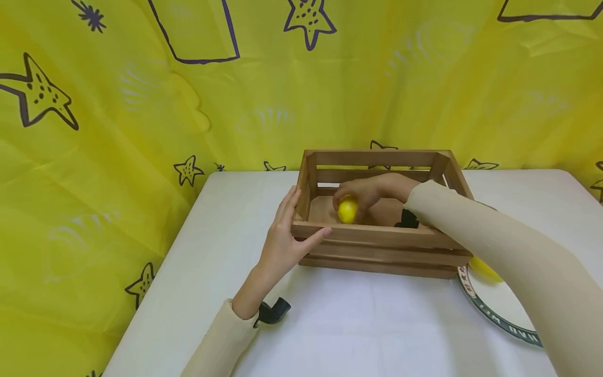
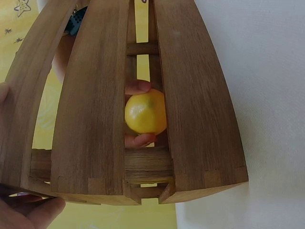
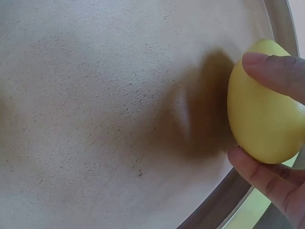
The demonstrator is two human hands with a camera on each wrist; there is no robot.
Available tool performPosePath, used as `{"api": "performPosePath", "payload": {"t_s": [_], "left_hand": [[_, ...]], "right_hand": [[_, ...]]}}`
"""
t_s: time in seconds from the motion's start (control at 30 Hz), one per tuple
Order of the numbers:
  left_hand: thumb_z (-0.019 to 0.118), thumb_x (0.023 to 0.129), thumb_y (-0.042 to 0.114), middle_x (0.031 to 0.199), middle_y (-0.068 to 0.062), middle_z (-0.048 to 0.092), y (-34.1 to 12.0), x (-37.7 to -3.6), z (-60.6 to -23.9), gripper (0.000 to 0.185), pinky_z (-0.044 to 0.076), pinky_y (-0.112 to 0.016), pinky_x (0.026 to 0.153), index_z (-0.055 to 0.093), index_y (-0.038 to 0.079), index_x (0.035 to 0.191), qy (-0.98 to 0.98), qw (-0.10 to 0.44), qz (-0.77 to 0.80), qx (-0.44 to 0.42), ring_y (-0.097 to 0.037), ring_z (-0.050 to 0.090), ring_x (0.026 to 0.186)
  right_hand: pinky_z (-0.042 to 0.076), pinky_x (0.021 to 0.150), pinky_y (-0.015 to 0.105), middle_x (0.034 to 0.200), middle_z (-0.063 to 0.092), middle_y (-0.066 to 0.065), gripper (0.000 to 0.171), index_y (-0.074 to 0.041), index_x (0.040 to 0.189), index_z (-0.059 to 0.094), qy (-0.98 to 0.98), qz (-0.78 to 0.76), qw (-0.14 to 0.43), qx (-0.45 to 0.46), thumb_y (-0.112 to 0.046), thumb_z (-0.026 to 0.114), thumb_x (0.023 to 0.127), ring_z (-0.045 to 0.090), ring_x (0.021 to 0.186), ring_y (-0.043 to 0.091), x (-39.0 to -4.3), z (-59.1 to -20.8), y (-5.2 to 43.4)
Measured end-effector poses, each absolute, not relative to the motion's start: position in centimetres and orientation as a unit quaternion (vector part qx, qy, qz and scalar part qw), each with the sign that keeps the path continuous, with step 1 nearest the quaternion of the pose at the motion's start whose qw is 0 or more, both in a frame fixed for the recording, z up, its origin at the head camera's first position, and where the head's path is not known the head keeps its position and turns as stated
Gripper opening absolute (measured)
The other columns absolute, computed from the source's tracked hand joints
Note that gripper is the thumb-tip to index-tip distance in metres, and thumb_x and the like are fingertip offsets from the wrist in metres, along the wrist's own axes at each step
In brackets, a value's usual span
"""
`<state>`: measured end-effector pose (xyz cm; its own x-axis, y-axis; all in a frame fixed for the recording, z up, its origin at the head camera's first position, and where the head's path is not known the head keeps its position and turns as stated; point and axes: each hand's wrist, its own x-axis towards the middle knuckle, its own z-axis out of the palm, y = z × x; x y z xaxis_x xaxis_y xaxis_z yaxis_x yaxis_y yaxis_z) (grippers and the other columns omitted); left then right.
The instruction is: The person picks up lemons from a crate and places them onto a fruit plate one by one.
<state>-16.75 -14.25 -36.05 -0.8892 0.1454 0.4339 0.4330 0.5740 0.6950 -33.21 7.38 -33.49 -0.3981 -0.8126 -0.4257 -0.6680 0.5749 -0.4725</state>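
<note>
**Lemon held low inside the wooden crate**

The right hand (image 1: 365, 191) reaches over the near wall of the wooden crate (image 1: 377, 233) and grips a yellow lemon (image 1: 347, 210), fingers curled over its top and a finger (image 3: 267, 174) under its side. The lemon sits in the crate's left half, close above the floor (image 3: 119, 109); whether it touches the boards cannot be told. Its long axis seems to run roughly upright in the grip.

The left hand (image 1: 285, 238) lies flat and relaxed against the crate's left end, thumb resting on the near front corner, fingers straight up the outer slats. It holds nothing; it only steadies the wood.

The right hand is the one at the lemon. Crate walls close in near and left of it, while open floor spreads toward the crate's right side. Outside, a plate (image 1: 494, 309) lies at the crate's right front corner on the white table (image 1: 358, 324), with another yellow piece (image 1: 485, 269) on it.
</note>
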Motion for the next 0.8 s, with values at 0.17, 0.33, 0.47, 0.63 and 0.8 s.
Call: {"api": "performPosePath", "payload": {"t_s": [0.17, 0.33, 0.47, 0.63, 0.8], "left_hand": [[0.081, 0.081, 0.031, 0.159, -0.012, 0.026, -14.3, -16.7, -36.0, 0.093, 0.038, -0.050, 0.108, 0.029, 0.001, 0.152, -0.870, 0.168, -0.433, -0.167, -0.030, 0.031, 0.144], [0.080, 0.081, 0.032, 0.160, -0.010, 0.025, -14.2, -16.6, -36.0, 0.092, 0.038, -0.049, 0.108, 0.029, 0.002, 0.152, -0.869, 0.167, -0.434, -0.168, -0.030, 0.030, 0.144], [0.080, 0.082, 0.034, 0.160, -0.008, 0.025, -14.2, -16.6, -36.1, 0.092, 0.038, -0.049, 0.108, 0.030, 0.003, 0.152, -0.870, 0.165, -0.435, -0.163, -0.029, 0.031, 0.144], [0.079, 0.082, 0.036, 0.160, -0.006, 0.024, -14.1, -16.5, -36.2, 0.091, 0.040, -0.048, 0.107, 0.030, 0.004, 0.152, -0.869, 0.159, -0.437, -0.166, -0.030, 0.032, 0.143], [0.079, 0.082, 0.036, 0.160, -0.007, 0.024, -14.3, -16.5, -35.9, 0.091, 0.040, -0.048, 0.107, 0.031, 0.002, 0.152, -0.868, 0.165, -0.436, -0.170, -0.031, 0.033, 0.143]], "right_hand": [[0.045, 0.095, 0.045, 0.123, 0.049, 0.011, 0.047, -0.013, 0.120, 0.061, 0.832, -0.123, 0.313, -0.441, -0.015, 0.082, 0.078, 0.047, 0.109, 0.028, -33.2, -33.5, 7.4], [0.043, 0.096, 0.046, 0.125, 0.049, 0.012, 0.049, -0.011, 0.119, 0.062, 0.835, -0.140, 0.299, -0.440, -0.011, 0.081, 0.074, 0.046, 0.110, 0.029, -33.1, -33.0, 7.4], [0.040, 0.098, 0.050, 0.128, 0.049, 0.015, 0.049, -0.008, 0.119, 0.062, 0.829, -0.147, 0.278, -0.462, -0.007, 0.079, 0.074, 0.046, 0.113, 0.031, -32.9, -32.5, 7.5], [0.040, 0.098, 0.050, 0.129, 0.048, 0.015, 0.047, -0.007, 0.119, 0.062, 0.826, -0.141, 0.274, -0.471, -0.008, 0.079, 0.076, 0.045, 0.114, 0.031, -32.7, -31.8, 7.8], [0.040, 0.097, 0.050, 0.129, 0.049, 0.012, 0.045, -0.011, 0.118, 0.062, 0.828, -0.137, 0.264, -0.476, -0.009, 0.079, 0.076, 0.045, 0.114, 0.030, -32.6, -30.7, 7.9]]}}
